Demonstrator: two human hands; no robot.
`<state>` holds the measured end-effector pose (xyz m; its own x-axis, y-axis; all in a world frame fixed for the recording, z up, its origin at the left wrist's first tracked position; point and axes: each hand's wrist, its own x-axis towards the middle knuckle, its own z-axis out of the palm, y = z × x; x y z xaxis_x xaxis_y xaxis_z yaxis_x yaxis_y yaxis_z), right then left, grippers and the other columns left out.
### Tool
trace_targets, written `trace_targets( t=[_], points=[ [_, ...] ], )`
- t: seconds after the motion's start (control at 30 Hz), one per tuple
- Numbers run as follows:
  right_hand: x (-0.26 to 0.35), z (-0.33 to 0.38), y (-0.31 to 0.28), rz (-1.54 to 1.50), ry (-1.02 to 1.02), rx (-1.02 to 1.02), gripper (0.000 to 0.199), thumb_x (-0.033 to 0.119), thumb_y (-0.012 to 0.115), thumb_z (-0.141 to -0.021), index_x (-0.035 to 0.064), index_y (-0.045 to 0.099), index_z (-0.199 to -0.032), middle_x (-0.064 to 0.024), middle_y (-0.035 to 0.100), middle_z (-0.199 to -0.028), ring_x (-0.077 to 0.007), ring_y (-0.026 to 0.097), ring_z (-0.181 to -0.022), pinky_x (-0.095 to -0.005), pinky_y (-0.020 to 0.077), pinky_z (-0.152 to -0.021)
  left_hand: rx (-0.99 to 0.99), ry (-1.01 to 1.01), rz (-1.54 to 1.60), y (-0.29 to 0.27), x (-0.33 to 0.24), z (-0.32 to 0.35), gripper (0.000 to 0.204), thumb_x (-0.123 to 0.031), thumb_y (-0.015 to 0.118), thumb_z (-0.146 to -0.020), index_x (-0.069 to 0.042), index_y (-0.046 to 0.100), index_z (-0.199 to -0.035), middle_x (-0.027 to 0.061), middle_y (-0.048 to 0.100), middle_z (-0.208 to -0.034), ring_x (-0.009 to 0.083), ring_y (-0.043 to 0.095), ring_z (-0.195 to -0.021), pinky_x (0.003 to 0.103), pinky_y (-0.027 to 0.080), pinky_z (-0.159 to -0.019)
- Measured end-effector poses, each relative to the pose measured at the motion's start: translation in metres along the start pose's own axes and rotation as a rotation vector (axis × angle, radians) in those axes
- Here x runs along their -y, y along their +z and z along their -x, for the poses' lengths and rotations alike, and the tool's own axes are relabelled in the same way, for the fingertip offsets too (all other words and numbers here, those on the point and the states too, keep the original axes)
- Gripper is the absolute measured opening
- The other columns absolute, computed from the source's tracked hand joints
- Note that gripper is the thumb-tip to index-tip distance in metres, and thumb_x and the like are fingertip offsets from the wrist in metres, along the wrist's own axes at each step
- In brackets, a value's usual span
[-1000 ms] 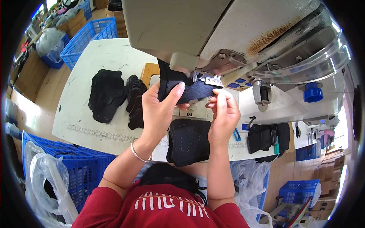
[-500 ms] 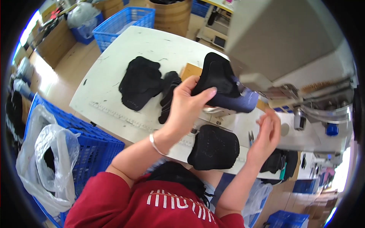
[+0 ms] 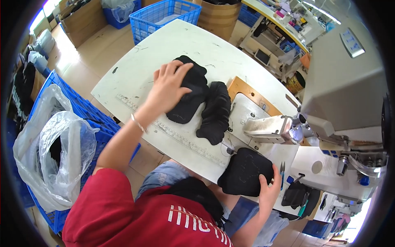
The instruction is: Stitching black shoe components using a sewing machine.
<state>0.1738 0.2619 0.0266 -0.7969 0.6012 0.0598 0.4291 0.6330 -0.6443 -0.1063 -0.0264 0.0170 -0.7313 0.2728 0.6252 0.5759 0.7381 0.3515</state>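
Head view: at a white sewing table, a worker's left hand spreads its fingers, unclenched, over a dark pile of shaped fabric, while the right hand touches the right side of a black padded piece at the table's front edge; whether it grips or merely rests there cannot be told. Between them lies a ridged black bundle, just beside the pile. Fingertips catching more than one layer could drag the pile askew or push it into the bundle. A careless pull could tip the padded piece off the edge, and a sideways swing of the right hand could knock the nearby snips.
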Motion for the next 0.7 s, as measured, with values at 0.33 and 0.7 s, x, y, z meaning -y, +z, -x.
trace_targets(
  t=[0.33,0.7],
  points=[
    [0.017,0.005,0.012,0.224,-0.033,-0.292,0.05,0.003,0.066,-0.079,0.0051,0.051,-0.127,-0.0122,0.057,-0.111,-0.0278,0.051,-0.104,-0.0357,0.0394,-0.093,0.251,-0.145,0.33,0.018,-0.088,0.074,0.038,-0.015,0.075,-0.07,-0.004,0.051,-0.096,0.0086,0.05,-0.088,0.0269,0.05,-0.088,0.036,0.041,-0.079],
    [-0.014,0.003,-0.001,0.128,-0.099,-0.547,0.014,0.005,0.061,-0.087,0.0021,0.055,-0.099,-0.0063,0.059,-0.083,-0.0181,0.054,-0.07,-0.0289,0.0447,-0.066,0.051,0.015,0.255,0.005,-0.09,0.071,0.025,-0.007,0.071,-0.072,-0.002,0.067,-0.096,0.0057,0.055,-0.09,0.022,0.051,-0.082,0.033,0.044,-0.074]
  ],
)
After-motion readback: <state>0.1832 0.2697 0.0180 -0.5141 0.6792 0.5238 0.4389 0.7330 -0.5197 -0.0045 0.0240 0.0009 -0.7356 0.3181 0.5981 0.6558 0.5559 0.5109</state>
